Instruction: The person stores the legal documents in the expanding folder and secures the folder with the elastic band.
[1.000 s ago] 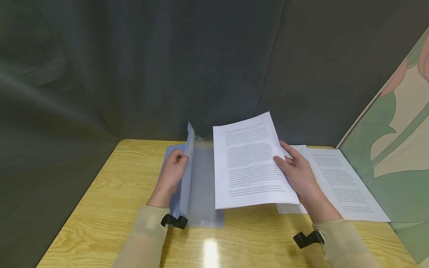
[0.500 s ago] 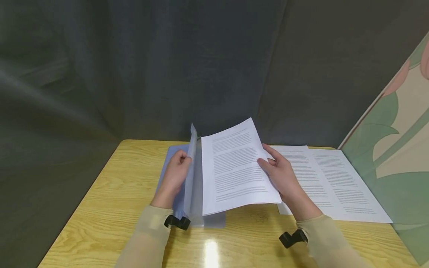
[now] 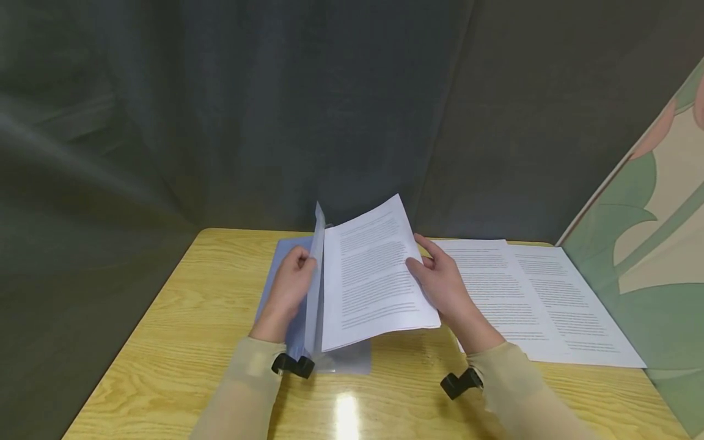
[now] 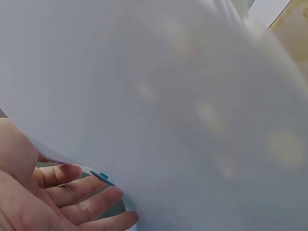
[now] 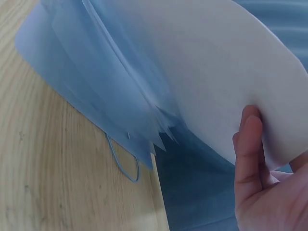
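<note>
A translucent bluish plastic folder (image 3: 352, 360) lies on the table, its raised leaf (image 3: 315, 299) standing nearly upright. My left hand (image 3: 288, 281) pinches that leaf's edge between thumb and fingers. In the left wrist view a small blue button (image 4: 102, 178) sits by the fingertips. My right hand (image 3: 442, 281) grips a few printed sheets (image 3: 374, 275) by their right edge, thumb on top and fingers beneath. Their left edge meets the raised leaf, over the folder; how far inside they reach is hidden. Several folder leaves (image 5: 96, 82) show in the right wrist view.
More printed pages (image 3: 566, 305) lie overlapping on the right of the wooden table (image 3: 165, 342). A thin cord loop (image 5: 118, 163) hangs from the folder's edge. A dark curtain (image 3: 330, 110) stands behind, and a flowered panel (image 3: 660, 256) rises at the right.
My right hand has carried the sheets leftward and slightly down, from beside the folder to against its raised leaf. The left hand has shifted slightly right, still holding the leaf.
</note>
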Motion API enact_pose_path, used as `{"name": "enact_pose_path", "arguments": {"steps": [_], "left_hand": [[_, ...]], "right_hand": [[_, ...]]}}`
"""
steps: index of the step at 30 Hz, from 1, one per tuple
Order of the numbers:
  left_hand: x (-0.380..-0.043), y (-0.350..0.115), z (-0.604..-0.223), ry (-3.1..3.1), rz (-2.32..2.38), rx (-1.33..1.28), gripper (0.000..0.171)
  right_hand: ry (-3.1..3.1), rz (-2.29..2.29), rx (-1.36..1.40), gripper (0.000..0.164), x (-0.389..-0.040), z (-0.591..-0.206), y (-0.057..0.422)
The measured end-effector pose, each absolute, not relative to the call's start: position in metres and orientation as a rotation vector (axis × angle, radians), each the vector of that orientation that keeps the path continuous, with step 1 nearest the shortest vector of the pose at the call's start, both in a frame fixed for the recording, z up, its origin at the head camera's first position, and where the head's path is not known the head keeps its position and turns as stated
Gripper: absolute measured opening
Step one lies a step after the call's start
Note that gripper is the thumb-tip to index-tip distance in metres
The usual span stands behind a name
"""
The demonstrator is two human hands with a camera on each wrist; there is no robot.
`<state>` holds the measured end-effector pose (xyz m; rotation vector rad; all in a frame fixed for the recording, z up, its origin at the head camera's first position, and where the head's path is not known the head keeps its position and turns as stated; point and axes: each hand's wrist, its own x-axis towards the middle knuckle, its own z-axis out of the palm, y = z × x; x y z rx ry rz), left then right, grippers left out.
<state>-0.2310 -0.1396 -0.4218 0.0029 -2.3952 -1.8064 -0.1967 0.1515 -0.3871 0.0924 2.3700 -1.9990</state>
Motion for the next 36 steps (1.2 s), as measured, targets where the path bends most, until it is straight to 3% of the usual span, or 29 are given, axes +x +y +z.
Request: {"name": "enact_pose_path", "arguments": {"steps": [26, 36], "left_hand": [[-0.232, -0.134, -0.42, -2.369, -1.825, 0.032, 0.012], [-0.23, -0.129, -0.419, -2.373, -1.792, 0.004, 0.014]], "right_hand": [[2.535, -1.888, 0.057, 0.066, -0.201, -0.407, 0.1], [2.643, -1.84, -0.013, 0.057, -0.2, -0.41, 0.088]]}}
